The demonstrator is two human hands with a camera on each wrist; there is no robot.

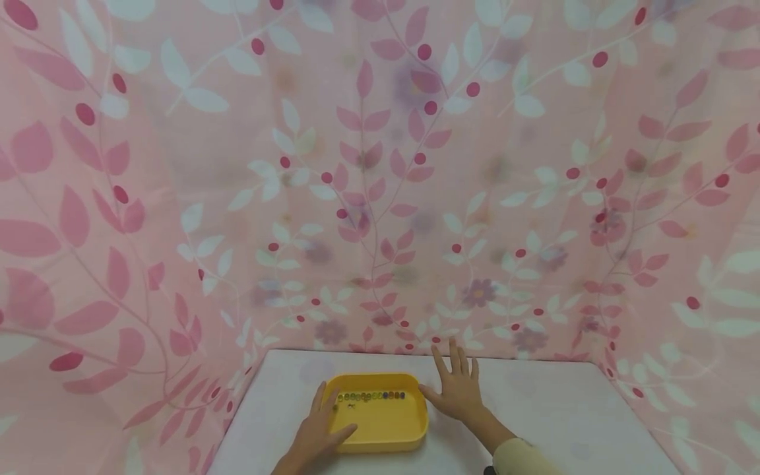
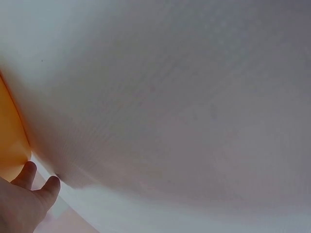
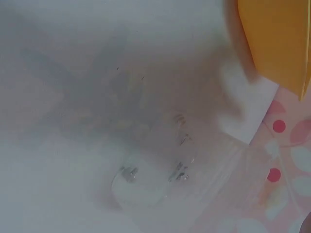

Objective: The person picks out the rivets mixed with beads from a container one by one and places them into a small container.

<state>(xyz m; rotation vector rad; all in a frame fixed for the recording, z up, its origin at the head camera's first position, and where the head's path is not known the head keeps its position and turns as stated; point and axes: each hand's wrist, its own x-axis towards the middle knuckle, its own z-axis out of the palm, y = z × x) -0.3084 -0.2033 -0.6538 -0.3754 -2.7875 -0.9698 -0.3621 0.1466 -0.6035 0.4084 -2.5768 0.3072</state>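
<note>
A yellow rectangular tray (image 1: 380, 446) lies on the white table, its orange-looking side (image 2: 10, 136) also showing in the left wrist view. Inside, along the far wall, runs a row of small glass marbles (image 1: 363, 397), greenish ones to the left and blue and reddish ones to the right. A few small pieces (image 1: 351, 406) lie apart below the row. My left hand (image 1: 316, 429) is at the tray's left side, fingers extended, thumb over the tray. My right hand (image 1: 460, 394) is spread beside the right rim, its thumb close to that rim; it holds nothing.
The white tabletop (image 1: 564, 415) stretches on both sides of the tray. A pink leaf-patterned cloth (image 1: 380, 198) hangs behind and at both sides of the table. In the right wrist view, a hazy translucent patch (image 3: 146, 184) blurs part of the picture.
</note>
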